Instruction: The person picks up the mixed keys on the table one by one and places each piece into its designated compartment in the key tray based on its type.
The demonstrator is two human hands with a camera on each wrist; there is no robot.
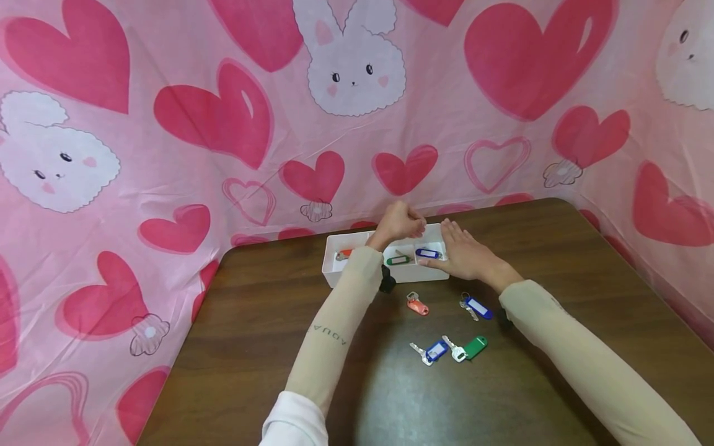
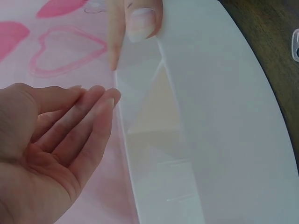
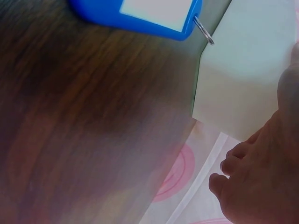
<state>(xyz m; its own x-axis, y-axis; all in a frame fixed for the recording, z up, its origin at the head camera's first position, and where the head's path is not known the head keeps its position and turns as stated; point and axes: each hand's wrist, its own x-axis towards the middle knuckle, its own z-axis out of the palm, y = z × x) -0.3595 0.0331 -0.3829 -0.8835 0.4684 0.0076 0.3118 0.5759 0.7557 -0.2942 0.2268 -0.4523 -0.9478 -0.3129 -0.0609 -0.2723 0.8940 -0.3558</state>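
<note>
A white divided box [image 1: 390, 274] stands at the back of the table. In its compartments lie an orange key tag [image 1: 346, 253] at left, a green key tag [image 1: 398, 260] in the middle and a blue key tag [image 1: 427, 253] at right. My left hand [image 1: 398, 222] hovers over the box's far edge; the left wrist view shows its fingers [image 2: 79, 126] loosely bent with nothing in them. At the box's right end rests my right hand [image 1: 468, 255], fingers extended along the far side and thumb over the front rim.
On the table in front of the box lie keys with tags: an orange one [image 1: 417, 305], a blue one [image 1: 478, 308], another blue one [image 1: 436, 351] and a green one [image 1: 476, 348]. A pink cloth with hearts and rabbits [image 1: 351, 136] hangs right behind the table.
</note>
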